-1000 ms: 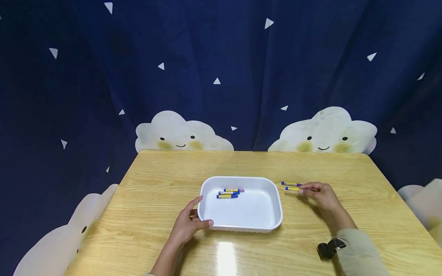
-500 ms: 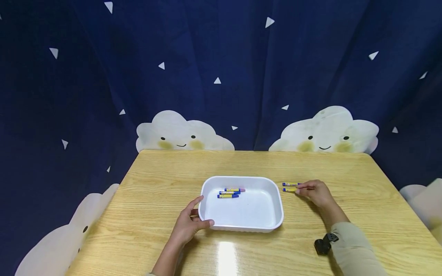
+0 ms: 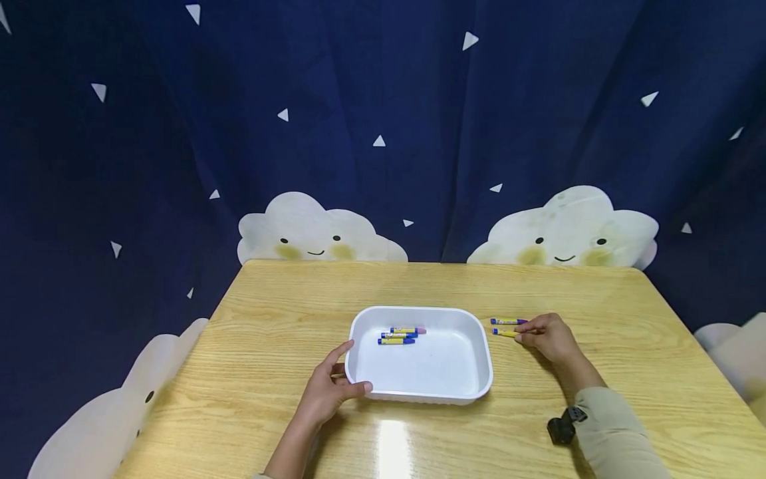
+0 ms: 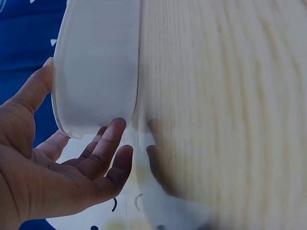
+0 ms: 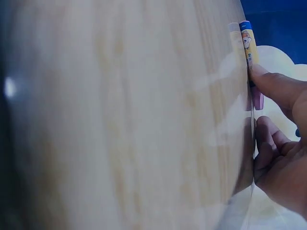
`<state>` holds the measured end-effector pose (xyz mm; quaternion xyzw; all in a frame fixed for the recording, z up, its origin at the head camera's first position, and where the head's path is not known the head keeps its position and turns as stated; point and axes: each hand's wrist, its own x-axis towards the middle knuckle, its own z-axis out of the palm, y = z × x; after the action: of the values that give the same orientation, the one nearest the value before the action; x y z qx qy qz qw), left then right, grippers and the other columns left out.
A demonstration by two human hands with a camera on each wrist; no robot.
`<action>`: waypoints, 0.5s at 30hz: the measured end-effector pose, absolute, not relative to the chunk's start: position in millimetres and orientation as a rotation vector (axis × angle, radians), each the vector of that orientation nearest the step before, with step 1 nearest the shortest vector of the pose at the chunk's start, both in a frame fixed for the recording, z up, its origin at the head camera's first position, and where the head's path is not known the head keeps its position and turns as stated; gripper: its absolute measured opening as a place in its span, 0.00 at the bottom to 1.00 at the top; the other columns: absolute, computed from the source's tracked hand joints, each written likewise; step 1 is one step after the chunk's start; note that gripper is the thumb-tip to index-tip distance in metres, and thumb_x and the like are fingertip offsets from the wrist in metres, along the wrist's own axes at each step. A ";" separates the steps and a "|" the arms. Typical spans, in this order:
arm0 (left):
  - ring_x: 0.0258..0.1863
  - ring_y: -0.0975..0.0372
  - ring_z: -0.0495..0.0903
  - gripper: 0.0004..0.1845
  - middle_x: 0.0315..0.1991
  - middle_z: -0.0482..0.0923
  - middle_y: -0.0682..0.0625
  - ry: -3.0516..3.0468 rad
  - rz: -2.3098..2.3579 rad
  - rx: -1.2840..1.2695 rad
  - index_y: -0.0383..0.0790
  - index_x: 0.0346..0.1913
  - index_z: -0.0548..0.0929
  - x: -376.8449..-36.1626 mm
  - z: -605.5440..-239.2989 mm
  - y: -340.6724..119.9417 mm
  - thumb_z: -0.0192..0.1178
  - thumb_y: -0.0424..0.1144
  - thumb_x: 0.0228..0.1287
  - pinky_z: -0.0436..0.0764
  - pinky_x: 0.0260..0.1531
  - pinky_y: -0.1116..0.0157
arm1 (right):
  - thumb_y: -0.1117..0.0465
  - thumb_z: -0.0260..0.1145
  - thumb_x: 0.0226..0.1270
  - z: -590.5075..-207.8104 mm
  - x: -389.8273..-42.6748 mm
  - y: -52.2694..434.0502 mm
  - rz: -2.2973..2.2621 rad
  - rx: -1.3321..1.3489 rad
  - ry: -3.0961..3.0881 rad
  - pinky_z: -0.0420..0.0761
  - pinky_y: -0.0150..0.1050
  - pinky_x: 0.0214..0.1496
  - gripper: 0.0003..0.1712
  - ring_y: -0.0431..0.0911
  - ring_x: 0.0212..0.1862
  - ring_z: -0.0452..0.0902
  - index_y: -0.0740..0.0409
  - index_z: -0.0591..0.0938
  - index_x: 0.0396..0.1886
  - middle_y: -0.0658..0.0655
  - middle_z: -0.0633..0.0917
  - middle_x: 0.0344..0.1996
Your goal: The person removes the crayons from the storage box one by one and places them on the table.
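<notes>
Head view: the left hand (image 3: 326, 392) still grips the left end of the white tray (image 3: 427, 366), and the three crayons (image 3: 396, 336) inside stay put. On the desk (image 3: 299, 299), the right hand (image 3: 553, 339) pinches the near crayon (image 3: 504, 332), now slightly closer to the tray than a second ago! The purple-tipped crayon (image 3: 507, 322) lies just beyond. Left wrist: a finger (image 4: 37, 86) touches the rim. Right wrist: the thumb (image 5: 279, 90) covers part of a crayon.
</notes>
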<state>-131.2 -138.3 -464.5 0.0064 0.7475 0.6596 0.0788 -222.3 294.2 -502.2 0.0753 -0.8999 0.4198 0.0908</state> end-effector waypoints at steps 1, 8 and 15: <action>0.34 0.54 0.80 0.48 0.45 0.70 0.29 2.234 1.978 0.019 0.37 0.68 0.62 -131.4 -464.6 -138.5 0.74 0.28 0.41 0.80 0.34 0.62 | 0.74 0.72 0.47 -501.7 -222.1 293.8 1.247 0.218 -2.681 0.73 0.31 0.30 0.05 0.45 0.33 0.74 0.69 0.86 0.27 0.61 0.81 0.29; 0.33 0.55 0.80 0.48 0.45 0.70 0.30 2.233 1.985 0.017 0.37 0.68 0.62 -131.6 -465.6 -138.8 0.74 0.28 0.40 0.80 0.34 0.62 | 0.71 0.72 0.51 -500.6 -222.0 292.5 1.213 0.133 -2.731 0.73 0.32 0.30 0.05 0.48 0.35 0.74 0.67 0.86 0.29 0.63 0.82 0.34; 0.34 0.55 0.80 0.49 0.46 0.70 0.30 2.231 1.983 0.004 0.38 0.69 0.61 -130.6 -465.6 -139.5 0.74 0.28 0.41 0.80 0.34 0.63 | 0.62 0.66 0.61 -483.4 -214.0 294.8 1.358 0.066 -2.771 0.74 0.34 0.32 0.16 0.46 0.37 0.74 0.71 0.82 0.44 0.67 0.81 0.42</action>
<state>-130.6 -139.5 -465.6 0.0013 0.7451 0.6624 0.0780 -214.0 294.8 -483.4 0.0213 -0.8974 0.4399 0.0276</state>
